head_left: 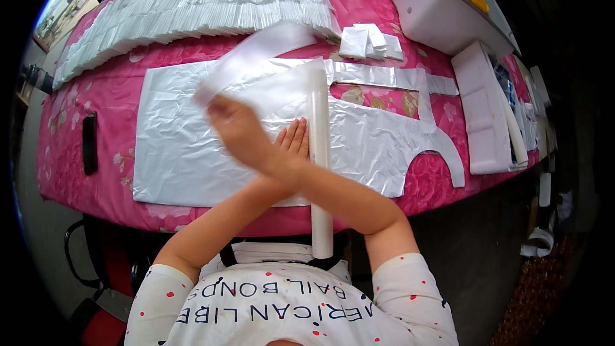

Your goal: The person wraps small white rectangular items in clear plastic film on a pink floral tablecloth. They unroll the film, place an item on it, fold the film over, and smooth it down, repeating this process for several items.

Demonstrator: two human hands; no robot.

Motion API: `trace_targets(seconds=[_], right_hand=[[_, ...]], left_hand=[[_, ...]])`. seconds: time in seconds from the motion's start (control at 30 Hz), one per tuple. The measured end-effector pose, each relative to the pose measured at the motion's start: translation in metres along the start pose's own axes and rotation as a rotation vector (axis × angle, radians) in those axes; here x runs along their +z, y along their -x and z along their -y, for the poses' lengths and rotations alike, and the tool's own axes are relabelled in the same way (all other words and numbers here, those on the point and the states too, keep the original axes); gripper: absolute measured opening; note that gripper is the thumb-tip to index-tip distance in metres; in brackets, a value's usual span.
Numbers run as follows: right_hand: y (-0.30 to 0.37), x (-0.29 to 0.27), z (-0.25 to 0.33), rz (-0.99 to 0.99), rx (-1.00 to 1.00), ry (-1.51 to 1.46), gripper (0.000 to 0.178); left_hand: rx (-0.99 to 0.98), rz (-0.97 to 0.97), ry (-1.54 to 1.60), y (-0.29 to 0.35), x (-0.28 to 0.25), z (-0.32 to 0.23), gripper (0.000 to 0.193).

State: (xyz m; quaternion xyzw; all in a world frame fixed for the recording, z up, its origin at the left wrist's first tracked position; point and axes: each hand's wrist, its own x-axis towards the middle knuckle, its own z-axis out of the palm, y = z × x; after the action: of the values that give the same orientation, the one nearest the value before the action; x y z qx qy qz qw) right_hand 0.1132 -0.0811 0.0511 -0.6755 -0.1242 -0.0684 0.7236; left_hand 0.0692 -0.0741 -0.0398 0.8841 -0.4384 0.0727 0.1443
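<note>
A thin silvery-white plastic apron lies spread on the table, its straps and curved cut-outs toward the right. A long whitish tube lies across it and juts past the near edge. My forearms cross, the right over the left. My left hand rests flat on the apron beside the tube, fingers stretched out. Farther left, my right hand is blurred by motion; its closed fingers grip the edge of a lifted, see-through layer of plastic. Exactly how the fingers close is smeared.
Rows of folded white plastic packets fill the far left. Several folded packets lie behind the tube. White foam boxes stand at the right. A black bar-shaped object lies left on the pink flowered tablecloth.
</note>
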Motion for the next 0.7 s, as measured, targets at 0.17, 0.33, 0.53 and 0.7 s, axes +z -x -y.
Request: trace_targets(seconds=[0.17,0.33,0.53,0.7], right_hand=[[0.012,0.084,-0.043,0.400,0.255,0.200,0.051],[0.016,0.080,-0.009,0.650,0.204,0.301,0.062],[0.056,-0.020,0.049,0.253,-0.078,0.448,0.044],[0.092,-0.119,0.046,0.019,-0.231,0.776,0.038]], left_hand=[[-0.019,0.044,0.132,-0.005,-0.016,-0.007,0.064],[-0.088,-0.125,0.372,-0.001,-0.024,-0.004,0.060],[-0.318,-0.197,1.394,0.012,-0.048,0.040,0.043],[-0.609,-0.315,1.822,-0.048,-0.068,0.042,0.040]])
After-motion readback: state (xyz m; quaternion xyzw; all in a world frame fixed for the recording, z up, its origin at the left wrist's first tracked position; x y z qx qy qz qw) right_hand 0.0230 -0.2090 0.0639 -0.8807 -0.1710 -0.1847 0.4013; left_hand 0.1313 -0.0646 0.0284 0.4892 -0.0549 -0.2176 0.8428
